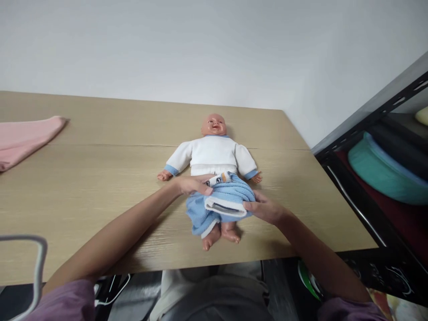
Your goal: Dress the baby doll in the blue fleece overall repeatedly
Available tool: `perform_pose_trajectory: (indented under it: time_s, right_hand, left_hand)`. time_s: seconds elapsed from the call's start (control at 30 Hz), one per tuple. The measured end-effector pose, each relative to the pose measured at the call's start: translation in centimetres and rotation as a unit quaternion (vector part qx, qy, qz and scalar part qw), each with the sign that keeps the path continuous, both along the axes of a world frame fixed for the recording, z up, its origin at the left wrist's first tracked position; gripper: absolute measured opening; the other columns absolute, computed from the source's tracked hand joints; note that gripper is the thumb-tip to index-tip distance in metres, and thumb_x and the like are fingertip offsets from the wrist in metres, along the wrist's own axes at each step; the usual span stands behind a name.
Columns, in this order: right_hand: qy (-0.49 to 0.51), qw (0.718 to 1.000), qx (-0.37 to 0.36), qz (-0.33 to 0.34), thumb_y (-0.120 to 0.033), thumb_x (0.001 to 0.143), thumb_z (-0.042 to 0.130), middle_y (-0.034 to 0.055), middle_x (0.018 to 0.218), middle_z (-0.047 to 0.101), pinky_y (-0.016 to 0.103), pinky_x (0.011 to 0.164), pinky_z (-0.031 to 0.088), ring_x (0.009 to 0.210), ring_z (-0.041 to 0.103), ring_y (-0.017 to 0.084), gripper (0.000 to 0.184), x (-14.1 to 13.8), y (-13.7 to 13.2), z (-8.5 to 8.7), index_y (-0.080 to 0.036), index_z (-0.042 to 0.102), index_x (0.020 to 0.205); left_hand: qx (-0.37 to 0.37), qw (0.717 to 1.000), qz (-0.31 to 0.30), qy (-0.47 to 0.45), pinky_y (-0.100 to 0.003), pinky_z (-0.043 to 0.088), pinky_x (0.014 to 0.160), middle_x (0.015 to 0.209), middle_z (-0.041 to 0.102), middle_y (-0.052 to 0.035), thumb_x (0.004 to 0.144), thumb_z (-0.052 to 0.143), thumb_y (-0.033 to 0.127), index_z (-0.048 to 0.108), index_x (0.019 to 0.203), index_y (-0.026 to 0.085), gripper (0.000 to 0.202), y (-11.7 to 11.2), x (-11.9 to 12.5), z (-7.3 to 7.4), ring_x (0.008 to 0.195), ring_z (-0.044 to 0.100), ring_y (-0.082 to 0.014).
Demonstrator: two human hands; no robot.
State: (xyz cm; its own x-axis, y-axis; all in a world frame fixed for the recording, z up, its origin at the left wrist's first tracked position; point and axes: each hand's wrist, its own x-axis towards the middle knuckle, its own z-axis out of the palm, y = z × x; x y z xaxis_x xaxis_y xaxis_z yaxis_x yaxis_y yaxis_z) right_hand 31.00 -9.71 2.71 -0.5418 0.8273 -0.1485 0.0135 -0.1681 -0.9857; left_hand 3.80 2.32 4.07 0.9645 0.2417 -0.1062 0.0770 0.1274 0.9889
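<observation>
A baby doll (214, 154) lies on its back on the wooden table (110, 171), head toward the wall, in a white top with blue cuffs. Light blue pants (230, 191) with white-edged leg openings and a printed patch lie bunched over its legs. My left hand (195, 185) is closed on the pants near the patch, thumb on top, the other fingers partly hidden. With thumb and fingers, my right hand (264, 207) grips the pants beside one white leg opening. The doll's bare feet (212, 238) stick out below the cloth.
Pink cloth (28, 138) lies at the table's left. A white cable or tube (40, 263) curves up at the lower left. To the right stands a black metal shelf (341, 183) holding a teal basin (384, 169). The table's front edge runs close to my body.
</observation>
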Motion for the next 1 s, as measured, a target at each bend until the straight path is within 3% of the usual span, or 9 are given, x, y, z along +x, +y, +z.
perform_pose_trajectory:
  time_s: [0.1, 0.2, 0.3, 0.4, 0.5, 0.63, 0.8, 0.9, 1.0]
  right_hand:
    - [-0.026, 0.999, 0.009, -0.043, -0.066, 0.091, 0.085, 0.0105, 0.123, 0.080, 0.046, 0.108, 0.062, 0.116, 0.076, 0.031, 0.058, -1.3, -1.9, 1.2, -0.022, 0.076, 0.128]
    - [-0.108, 0.974, 0.051, -0.193, -0.052, 0.092, 0.086, 0.0108, 0.124, 0.081, 0.045, 0.108, 0.064, 0.116, 0.077, 0.030, 0.049, -2.9, -3.4, 2.3, -0.021, 0.075, 0.128]
    - [-0.140, 0.931, 0.101, -0.320, -0.043, 0.095, 0.077, 0.0130, 0.134, 0.079, 0.047, 0.114, 0.061, 0.126, 0.075, 0.031, 0.049, -4.1, -4.6, 2.3, -0.020, 0.070, 0.138]
    - [-0.142, 0.922, 0.089, -0.349, -0.041, 0.097, 0.072, 0.0155, 0.145, 0.076, 0.049, 0.120, 0.058, 0.136, 0.072, 0.033, 0.054, -5.1, -6.2, 1.8, -0.019, 0.066, 0.146]
    - [-0.148, 0.924, 0.070, -0.346, -0.042, 0.097, 0.074, 0.0158, 0.155, 0.071, 0.049, 0.123, 0.056, 0.145, 0.068, 0.033, 0.062, -6.4, -8.8, 1.4, -0.021, 0.062, 0.155]
    - [-0.201, 0.909, 0.076, -0.358, -0.043, 0.097, 0.072, 0.0168, 0.152, 0.073, 0.047, 0.116, 0.061, 0.141, 0.071, 0.034, 0.061, -7.4, -11.7, 0.8, -0.019, 0.064, 0.153]
    - [-0.318, 0.847, 0.132, -0.406, -0.044, 0.092, 0.074, 0.0135, 0.111, 0.083, 0.042, 0.087, 0.065, 0.100, 0.080, 0.033, 0.046, -6.9, -13.0, -0.9, -0.016, 0.073, 0.129]
    - [-0.361, 0.788, 0.245, -0.435, -0.038, 0.093, 0.069, 0.0076, 0.094, 0.079, 0.041, 0.081, 0.062, 0.088, 0.074, 0.029, 0.022, -7.0, -13.3, -1.8, -0.023, 0.072, 0.109]
    - [-0.402, 0.727, 0.329, -0.450, -0.033, 0.095, 0.064, 0.0070, 0.092, 0.075, 0.042, 0.079, 0.060, 0.087, 0.072, 0.030, 0.015, -8.0, -13.8, -2.1, -0.024, 0.068, 0.106]
  left_hand:
    - [0.059, 0.998, -0.013, -0.015, -0.048, 0.060, 0.108, 0.122, 0.083, -0.0122, 0.069, 0.096, 0.074, 0.074, 0.133, 0.017, 0.088, -0.8, 0.7, 1.4, 0.120, 0.076, -0.0361]
    - [0.158, 0.987, -0.014, 0.009, -0.045, 0.060, 0.107, 0.124, 0.081, -0.0094, 0.081, 0.093, 0.052, 0.074, 0.126, 0.018, 0.059, -1.9, 1.5, 3.1, 0.117, 0.076, -0.0321]
    - [0.220, 0.975, 0.011, 0.040, -0.041, 0.060, 0.098, 0.124, 0.081, -0.0094, 0.092, 0.080, 0.046, 0.072, 0.125, 0.017, 0.044, -2.9, 1.9, 4.0, 0.111, 0.075, -0.0297]
    - [0.268, 0.961, 0.042, 0.059, -0.038, 0.058, 0.095, 0.124, 0.081, -0.0097, 0.098, 0.066, 0.040, 0.069, 0.129, 0.017, 0.038, -3.7, 2.1, 3.9, 0.112, 0.074, -0.0290]
    - [0.343, 0.936, 0.038, 0.071, -0.035, 0.055, 0.086, 0.111, 0.079, -0.0084, 0.095, 0.068, 0.035, 0.069, 0.118, 0.016, 0.030, -4.6, 2.4, 3.9, 0.099, 0.074, -0.0265]
    - [0.445, 0.879, 0.015, 0.172, -0.033, 0.047, 0.073, 0.094, 0.075, -0.0056, 0.092, 0.072, 0.030, 0.068, 0.105, 0.018, 0.018, -5.9, 2.8, 4.7, 0.081, 0.071, -0.0235]
    - [0.510, 0.806, -0.016, 0.301, -0.035, 0.045, 0.068, 0.101, 0.078, -0.0117, 0.090, 0.079, 0.032, 0.070, 0.110, 0.017, 0.026, -7.5, 2.9, 6.1, 0.090, 0.075, -0.0317]
    - [0.507, 0.794, -0.035, 0.334, -0.035, 0.045, 0.067, 0.106, 0.080, -0.0130, 0.090, 0.082, 0.031, 0.070, 0.114, 0.017, 0.030, -8.1, 3.1, 6.5, 0.094, 0.076, -0.0327]
    - [0.503, 0.796, -0.030, 0.335, -0.035, 0.048, 0.070, 0.113, 0.081, -0.0152, 0.092, 0.080, 0.030, 0.068, 0.124, 0.016, 0.037, -8.4, 3.3, 6.4, 0.099, 0.077, -0.0334]
